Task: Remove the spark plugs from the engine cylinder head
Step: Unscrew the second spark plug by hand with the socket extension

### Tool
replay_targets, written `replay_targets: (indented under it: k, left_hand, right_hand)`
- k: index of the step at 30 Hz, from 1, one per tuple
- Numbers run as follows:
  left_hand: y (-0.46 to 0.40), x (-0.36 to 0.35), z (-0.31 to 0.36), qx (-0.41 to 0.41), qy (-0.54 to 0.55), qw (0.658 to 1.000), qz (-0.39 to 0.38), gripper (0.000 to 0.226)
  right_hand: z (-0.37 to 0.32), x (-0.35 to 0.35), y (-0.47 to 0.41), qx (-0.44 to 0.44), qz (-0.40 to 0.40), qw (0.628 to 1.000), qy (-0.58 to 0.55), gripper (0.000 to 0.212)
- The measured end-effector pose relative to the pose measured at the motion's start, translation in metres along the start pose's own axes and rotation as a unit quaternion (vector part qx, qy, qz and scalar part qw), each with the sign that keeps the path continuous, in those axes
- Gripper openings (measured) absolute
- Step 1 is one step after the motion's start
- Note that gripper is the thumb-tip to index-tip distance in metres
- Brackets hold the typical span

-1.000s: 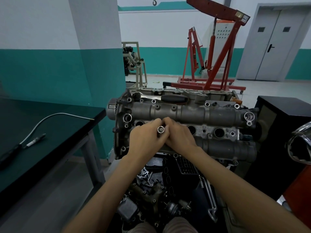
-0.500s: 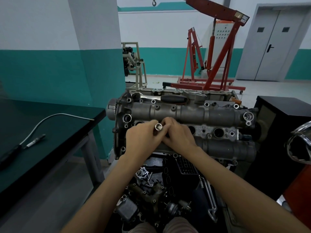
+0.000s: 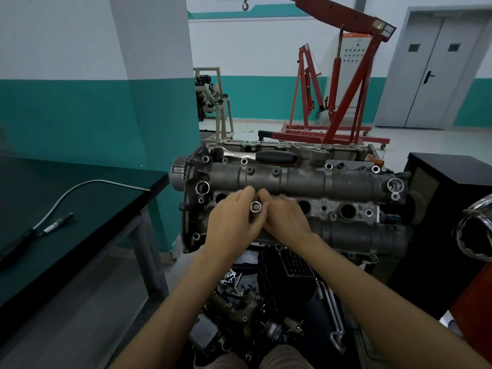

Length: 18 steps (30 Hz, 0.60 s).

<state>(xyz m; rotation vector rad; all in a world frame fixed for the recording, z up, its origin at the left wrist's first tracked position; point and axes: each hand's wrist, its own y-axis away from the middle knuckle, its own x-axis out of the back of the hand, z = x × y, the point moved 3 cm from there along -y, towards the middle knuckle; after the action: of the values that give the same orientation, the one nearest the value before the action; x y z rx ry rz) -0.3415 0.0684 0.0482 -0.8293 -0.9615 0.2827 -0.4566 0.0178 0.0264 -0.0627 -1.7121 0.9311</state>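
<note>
Head view: cylinder head sits centre frame on the engine, long side running left-right. A ratchet with black handle lies along its far edge, untouched. Open plug wells show in a row down the middle; two are clear to the right of the hands, one peeks out left of them. No spark plugs visible in any open well.

Around: dark desk to the left, carrying a grey cable near its right edge and a pen-like tool further in. Black cabinet on the right. Red engine hoist and grey double door behind. Loose engine parts piled on the floor below the head, between the forearms.

Hands: both meet over the centre-left of the head, forearms converging from the bottom corners. Left hand has its grip curled round a chrome socket, square drive end facing the camera. Right hand is pressed against it from the right, fingers curled onto the same socket. The hands cover the well under the socket, so can't tell what sits in it.
</note>
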Motion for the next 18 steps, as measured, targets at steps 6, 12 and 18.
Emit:
replay_targets:
  k: [6, 12, 18]
  left_hand:
    - [-0.008, 0.002, 0.002, 0.021, -0.06, 0.998, 0.019, 0.046]
    - [0.001, 0.001, 0.004, -0.037, -0.033, 0.999, 0.01, 0.025]
    - [-0.005, 0.003, -0.003, -0.012, -0.054, 0.998, 0.006, 0.037]
  right_hand:
    - [-0.002, 0.005, 0.0, -0.02, 0.012, 0.998, -0.063, 0.032]
    - [0.001, -0.001, -0.001, -0.018, -0.008, 1.0, -0.018, 0.023]
    - [-0.002, 0.003, 0.0, -0.019, 0.006, 0.999, -0.046, 0.032]
